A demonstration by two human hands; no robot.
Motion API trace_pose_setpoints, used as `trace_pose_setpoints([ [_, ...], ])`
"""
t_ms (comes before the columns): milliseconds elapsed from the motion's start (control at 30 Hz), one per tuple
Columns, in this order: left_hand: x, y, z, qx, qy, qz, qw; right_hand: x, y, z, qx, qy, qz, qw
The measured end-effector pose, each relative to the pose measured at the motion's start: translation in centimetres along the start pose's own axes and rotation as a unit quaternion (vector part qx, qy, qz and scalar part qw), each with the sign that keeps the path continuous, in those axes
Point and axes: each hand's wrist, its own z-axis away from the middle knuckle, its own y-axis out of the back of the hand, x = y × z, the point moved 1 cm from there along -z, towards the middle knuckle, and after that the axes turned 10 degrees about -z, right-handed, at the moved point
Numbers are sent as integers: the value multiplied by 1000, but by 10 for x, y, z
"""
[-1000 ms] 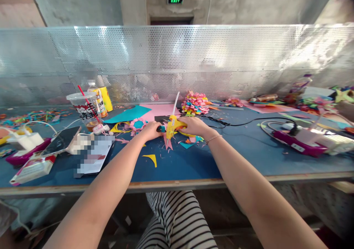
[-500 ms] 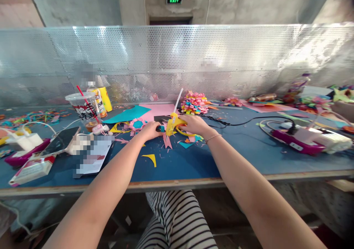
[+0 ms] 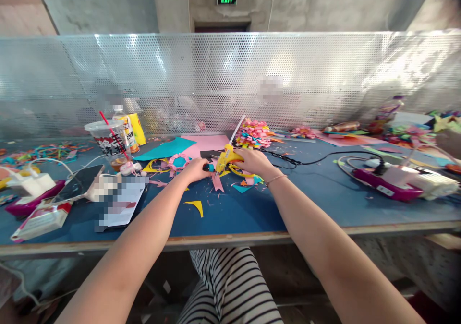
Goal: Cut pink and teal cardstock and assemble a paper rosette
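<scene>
Both hands busy — right hand (image 3: 254, 161) fingers wrapped round glue gun (image 3: 226, 159) (left hand (image 3: 196, 169) at nozzle).

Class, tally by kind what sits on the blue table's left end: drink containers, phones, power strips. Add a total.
Drink containers: 2, plastic cup and bottle
Phones: 1, phone
Power strips: 1, magenta power strip
Total: 4

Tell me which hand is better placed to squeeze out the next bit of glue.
Right, probably. The right hand already grips the yellow glue gun, its nozzle pointing down-left toward the left hand, which rests on the blue table at the nozzle among paper scraps.
</scene>
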Motion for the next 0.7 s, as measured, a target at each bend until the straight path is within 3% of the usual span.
trace_pose_setpoints([
  [333, 1, 2, 2, 4, 2, 17, 1000, 1, -2, 0, 8, -15, 6, 1000],
  [700, 1, 1, 0, -7, 16, 24, 1000, 12, 1, 1, -1, 15, -9, 1000],
])
